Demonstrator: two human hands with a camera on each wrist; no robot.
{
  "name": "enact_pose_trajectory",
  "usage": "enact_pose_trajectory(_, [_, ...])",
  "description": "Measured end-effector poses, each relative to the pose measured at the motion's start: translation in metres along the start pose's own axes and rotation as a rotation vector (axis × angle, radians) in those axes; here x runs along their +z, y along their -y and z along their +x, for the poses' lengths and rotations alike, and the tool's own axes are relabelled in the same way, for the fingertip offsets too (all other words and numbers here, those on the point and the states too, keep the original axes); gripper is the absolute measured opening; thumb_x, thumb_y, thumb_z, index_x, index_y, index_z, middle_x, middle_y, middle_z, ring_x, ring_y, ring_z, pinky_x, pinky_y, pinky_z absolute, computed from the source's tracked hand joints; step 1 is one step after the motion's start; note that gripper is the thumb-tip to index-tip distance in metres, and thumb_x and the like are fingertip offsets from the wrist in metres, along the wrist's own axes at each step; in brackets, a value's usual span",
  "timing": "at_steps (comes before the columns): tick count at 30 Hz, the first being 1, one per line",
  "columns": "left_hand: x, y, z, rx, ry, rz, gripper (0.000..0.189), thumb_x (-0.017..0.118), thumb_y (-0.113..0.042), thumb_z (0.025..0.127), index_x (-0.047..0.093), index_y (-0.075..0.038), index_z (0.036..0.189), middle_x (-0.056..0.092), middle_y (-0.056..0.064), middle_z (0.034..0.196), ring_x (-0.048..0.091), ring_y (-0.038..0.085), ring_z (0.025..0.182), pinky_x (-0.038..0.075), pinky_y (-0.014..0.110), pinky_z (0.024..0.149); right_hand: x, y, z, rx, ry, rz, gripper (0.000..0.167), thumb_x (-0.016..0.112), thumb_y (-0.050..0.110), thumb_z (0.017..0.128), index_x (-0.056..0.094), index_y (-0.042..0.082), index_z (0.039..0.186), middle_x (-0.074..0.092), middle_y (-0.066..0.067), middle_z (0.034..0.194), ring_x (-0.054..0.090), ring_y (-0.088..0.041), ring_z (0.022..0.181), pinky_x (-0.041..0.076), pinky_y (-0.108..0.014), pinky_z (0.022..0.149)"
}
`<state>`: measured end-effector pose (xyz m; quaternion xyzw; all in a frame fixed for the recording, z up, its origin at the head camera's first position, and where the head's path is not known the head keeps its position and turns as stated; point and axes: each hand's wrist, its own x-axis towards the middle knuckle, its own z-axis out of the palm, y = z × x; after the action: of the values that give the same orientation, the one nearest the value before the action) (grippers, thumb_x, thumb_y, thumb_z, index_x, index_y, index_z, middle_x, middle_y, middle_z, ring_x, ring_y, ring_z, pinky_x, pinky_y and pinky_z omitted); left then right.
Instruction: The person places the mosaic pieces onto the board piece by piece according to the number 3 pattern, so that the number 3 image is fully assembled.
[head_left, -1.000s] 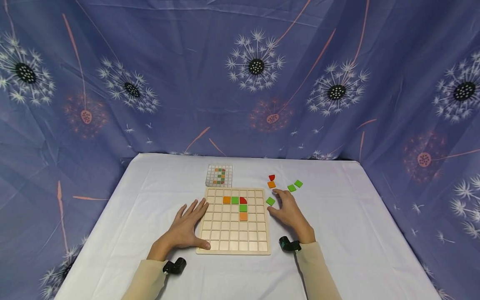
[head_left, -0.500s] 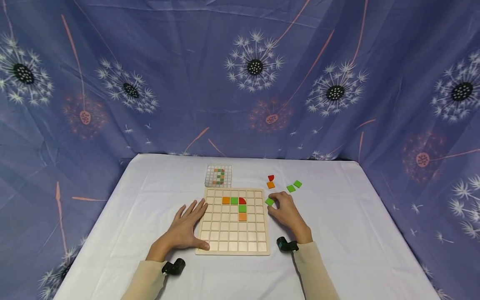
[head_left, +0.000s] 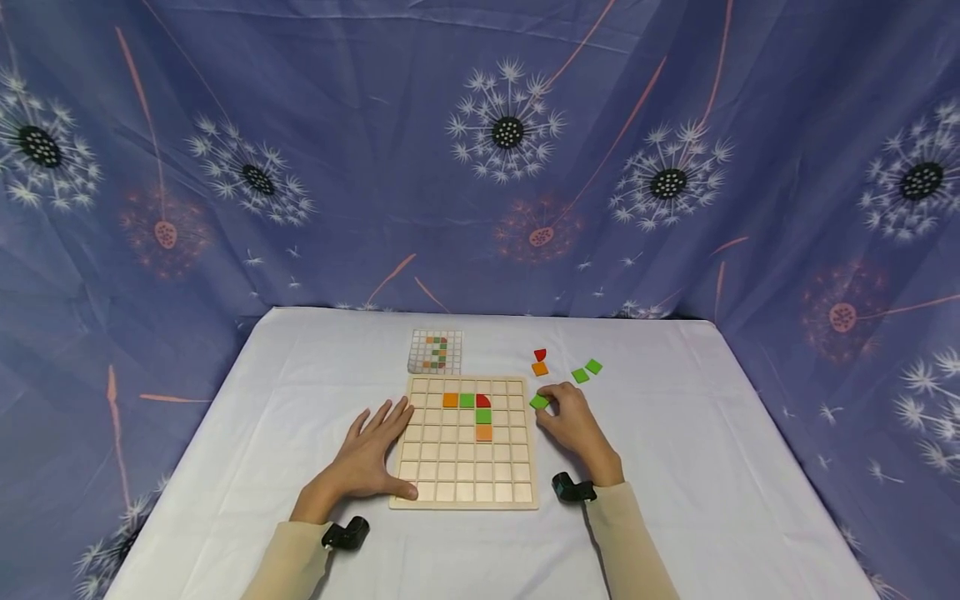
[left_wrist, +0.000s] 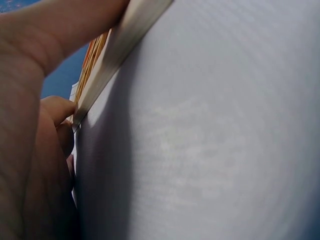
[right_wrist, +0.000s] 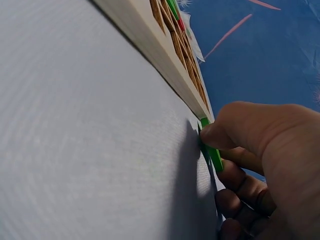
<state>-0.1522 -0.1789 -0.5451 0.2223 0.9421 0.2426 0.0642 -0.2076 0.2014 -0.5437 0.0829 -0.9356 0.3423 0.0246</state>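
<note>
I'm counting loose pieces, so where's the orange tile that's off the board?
In the head view, the orange tile lies past the far right corner of the board, just below the loose red piece.

— Where do we see the board (head_left: 465,471)?
— On the counter (head_left: 667,400), between our left hand (head_left: 366,460), which touches its left edge, and our right hand (head_left: 575,427), which pinches one tile (head_left: 538,402) just beside its right edge.
— What do we find inside?
— Five set tiles (head_left: 483,416), towards the back.
— Behind?
— The card (head_left: 435,352) behind the board's left half, four loose tiles (head_left: 581,375) behind our right hand, the curtain (head_left: 360,167) behind the counter.
</note>
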Motion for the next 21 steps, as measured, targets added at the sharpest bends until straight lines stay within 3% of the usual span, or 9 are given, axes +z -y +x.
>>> enact_pose_trajectory(21, [0.000,0.002,0.001,-0.002,0.003,-0.003,0.140,0.086,-0.075,0.055,0.028,-0.005,0.162,0.020,0.013,0.172,0.019,0.042,0.158,0.009,0.065,0.123,0.002,0.014,-0.003,-0.030,-0.015,0.029,0.033,0.075,0.010,0.088,0.071,0.000,0.119,0.064,-0.012,0.108,0.062,-0.024,0.099,0.054,-0.046,0.092])
